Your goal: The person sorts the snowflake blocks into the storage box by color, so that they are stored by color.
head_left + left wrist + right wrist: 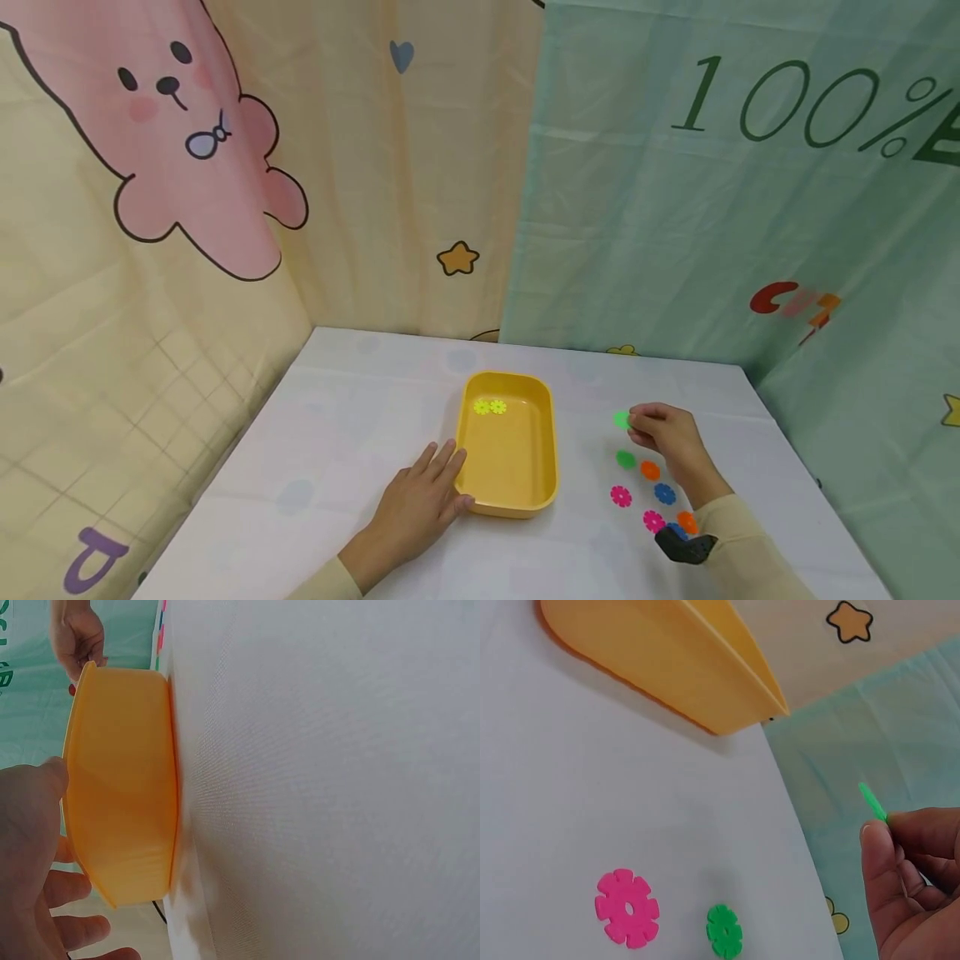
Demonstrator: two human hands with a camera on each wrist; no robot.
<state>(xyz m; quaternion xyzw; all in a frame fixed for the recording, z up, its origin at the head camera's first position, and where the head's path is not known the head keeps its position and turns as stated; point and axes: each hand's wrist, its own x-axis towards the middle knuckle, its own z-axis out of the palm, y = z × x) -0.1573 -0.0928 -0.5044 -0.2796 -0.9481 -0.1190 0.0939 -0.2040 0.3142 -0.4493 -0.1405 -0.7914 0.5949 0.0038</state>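
Observation:
My right hand (670, 440) pinches a light green interlocking disc (871, 799) between thumb and fingertips, raised over the table to the right of the tray. Seen from the right wrist, that disc is nearly edge-on. A yellow plastic tray (507, 467) stands in the middle of the table. Two yellow-green discs (482, 407) lie side by side at its far left end. Along the tray's near left edge rests my left hand (417, 507), fingers spread; in the left wrist view its thumb (54, 777) touches the rim.
Below the right hand lie a green disc (626, 459), an orange disc (650, 471), a blue disc (664, 494) and a pink disc (621, 497). More discs lie nearer, partly behind a black wrist device (684, 547). Printed curtains (375, 208) enclose the white table (300, 433).

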